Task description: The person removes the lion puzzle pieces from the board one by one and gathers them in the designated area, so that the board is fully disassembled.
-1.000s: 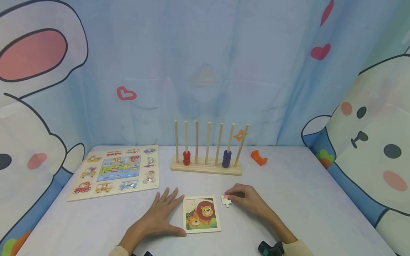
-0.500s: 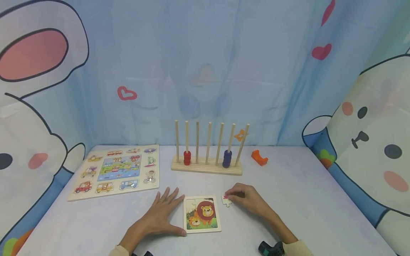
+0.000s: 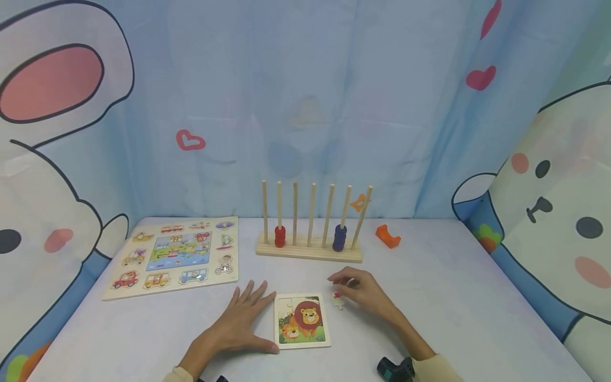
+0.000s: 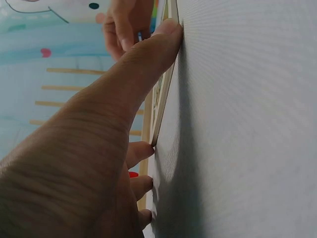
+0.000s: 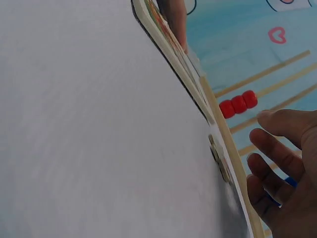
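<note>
Puzzle piece (image 3: 338,304) may skid if pinched poorly: right hand (image 3: 361,292) hovers, grip apart; left hand (image 3: 238,324), grip spread, touches frame (image 3: 305,346).

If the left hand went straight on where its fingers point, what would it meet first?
Probably the lion puzzle: the left hand spans its left edge and seems to touch it. Beyond, the line runs roughly toward the peg stand, though depth is hard to judge.

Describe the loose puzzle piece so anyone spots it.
On the white table, find the framed lion puzzle. Just right of it, partly hidden by the right hand, lies a small, pale, red-marked piece with a knob. No other jigsaw piece lies loose.
</note>
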### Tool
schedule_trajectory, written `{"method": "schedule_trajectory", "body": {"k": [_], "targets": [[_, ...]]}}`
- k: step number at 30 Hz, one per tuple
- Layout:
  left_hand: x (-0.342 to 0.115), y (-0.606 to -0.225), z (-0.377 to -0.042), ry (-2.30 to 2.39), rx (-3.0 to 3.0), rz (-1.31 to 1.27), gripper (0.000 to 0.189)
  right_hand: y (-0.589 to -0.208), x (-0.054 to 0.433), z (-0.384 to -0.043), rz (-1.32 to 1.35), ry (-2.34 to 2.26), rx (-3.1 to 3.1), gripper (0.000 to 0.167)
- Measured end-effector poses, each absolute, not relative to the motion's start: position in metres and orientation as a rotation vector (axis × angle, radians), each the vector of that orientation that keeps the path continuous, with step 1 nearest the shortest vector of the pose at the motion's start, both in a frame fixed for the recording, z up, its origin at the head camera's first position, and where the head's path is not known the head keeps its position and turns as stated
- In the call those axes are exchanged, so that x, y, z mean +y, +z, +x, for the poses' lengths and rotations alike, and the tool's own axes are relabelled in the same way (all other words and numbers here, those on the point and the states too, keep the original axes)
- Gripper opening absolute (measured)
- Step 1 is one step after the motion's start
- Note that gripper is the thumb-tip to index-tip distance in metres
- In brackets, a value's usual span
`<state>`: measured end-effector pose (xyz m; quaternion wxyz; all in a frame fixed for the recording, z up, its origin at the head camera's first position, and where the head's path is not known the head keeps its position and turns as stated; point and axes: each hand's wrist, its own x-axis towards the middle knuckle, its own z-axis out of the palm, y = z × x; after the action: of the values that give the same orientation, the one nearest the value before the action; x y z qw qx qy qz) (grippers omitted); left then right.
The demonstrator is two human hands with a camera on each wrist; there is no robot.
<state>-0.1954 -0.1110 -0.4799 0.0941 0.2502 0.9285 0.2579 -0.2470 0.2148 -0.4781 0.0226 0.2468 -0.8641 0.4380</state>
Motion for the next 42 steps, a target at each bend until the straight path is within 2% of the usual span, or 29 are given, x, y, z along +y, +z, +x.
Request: {"method": "schedule_trajectory", "body": {"k": [8,14,28,42], "targets": [[-0.111,-0.478,-0.195,0.738,2.758,0.722,0.108,-0.475,0.179,-0.248,1.022,1.398,-2.687,0.02],[-0.111,-0.479,-0.196,0.733,2.751,0.725,0.108,-0.477,0.17,-0.249,1.167,1.343,-2.731,0.021],[-0.112,-0.479,-0.196,0.742,2.746,0.747,0.107,-0.474,0.159,-0.247,1.235,0.967,-2.868,0.026],[-0.112,-0.479,-0.196,0.727,2.751,0.752,0.107,-0.468,0.151,-0.245,1.265,0.85,-2.917,0.032]]}}
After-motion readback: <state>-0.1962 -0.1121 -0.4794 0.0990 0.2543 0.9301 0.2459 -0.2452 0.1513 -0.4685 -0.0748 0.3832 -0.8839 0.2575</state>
